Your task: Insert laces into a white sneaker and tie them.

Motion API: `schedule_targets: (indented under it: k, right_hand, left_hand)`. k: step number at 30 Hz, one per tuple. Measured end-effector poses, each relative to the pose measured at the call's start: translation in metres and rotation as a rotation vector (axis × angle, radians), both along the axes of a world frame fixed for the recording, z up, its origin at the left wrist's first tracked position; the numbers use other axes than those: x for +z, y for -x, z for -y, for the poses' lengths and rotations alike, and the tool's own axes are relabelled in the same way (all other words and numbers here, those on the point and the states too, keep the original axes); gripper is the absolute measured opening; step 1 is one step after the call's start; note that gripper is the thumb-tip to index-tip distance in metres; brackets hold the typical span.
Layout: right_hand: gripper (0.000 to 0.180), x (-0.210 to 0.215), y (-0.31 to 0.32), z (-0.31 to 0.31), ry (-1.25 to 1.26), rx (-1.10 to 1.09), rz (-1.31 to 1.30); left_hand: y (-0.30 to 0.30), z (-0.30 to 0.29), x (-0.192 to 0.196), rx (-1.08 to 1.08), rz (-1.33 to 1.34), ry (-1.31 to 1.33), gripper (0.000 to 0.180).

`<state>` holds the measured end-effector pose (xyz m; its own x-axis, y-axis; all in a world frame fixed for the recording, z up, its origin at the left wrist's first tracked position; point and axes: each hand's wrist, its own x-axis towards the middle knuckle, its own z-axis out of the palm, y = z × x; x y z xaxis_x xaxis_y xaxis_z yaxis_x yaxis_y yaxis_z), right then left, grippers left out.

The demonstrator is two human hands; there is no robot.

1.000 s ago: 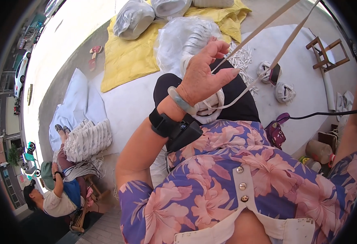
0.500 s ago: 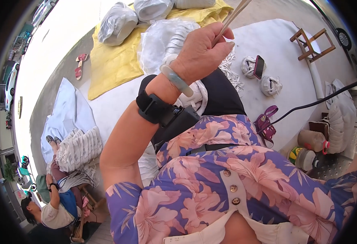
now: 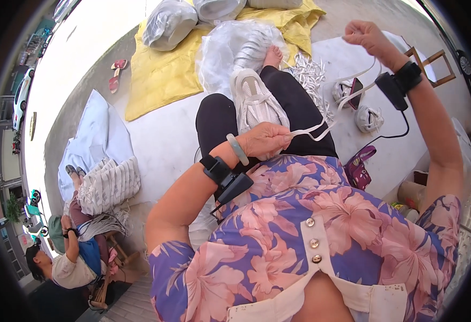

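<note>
A white mesh shoe lies on my lap, toe pointing away. My left hand is closed at the shoe's heel end, pinching a flat white lace. The lace runs from there up to my right hand, which is raised at the upper right and closed on the lace's other end. Both wrists carry black strapped devices; a green bangle sits on my left wrist.
A heap of loose white laces and two more white shoes lie on the pale mat to the right. Clear bags of shoes rest on a yellow sheet. Another person sits at lower left with stacked shoes.
My left hand has dropped from up high down to the shoe on my lap. My right hand has come into view, pulling the lace up and to the right.
</note>
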<state>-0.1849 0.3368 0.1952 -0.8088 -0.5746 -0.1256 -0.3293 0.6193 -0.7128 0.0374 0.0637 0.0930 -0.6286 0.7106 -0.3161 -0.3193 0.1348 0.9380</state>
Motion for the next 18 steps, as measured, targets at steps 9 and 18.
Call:
schedule_targets:
  k: [9,18]
  right_hand:
    - [0.048,-0.084,-0.065,0.142,-0.020,0.181,0.069]
    - [0.050,-0.138,-0.065,0.162,-0.135,0.147,-0.024]
  left_hand:
    - [0.009,-0.017,0.009,0.006,0.120,0.013,0.031]
    - [0.015,-0.022,0.017,0.054,-0.019,-0.032,0.027]
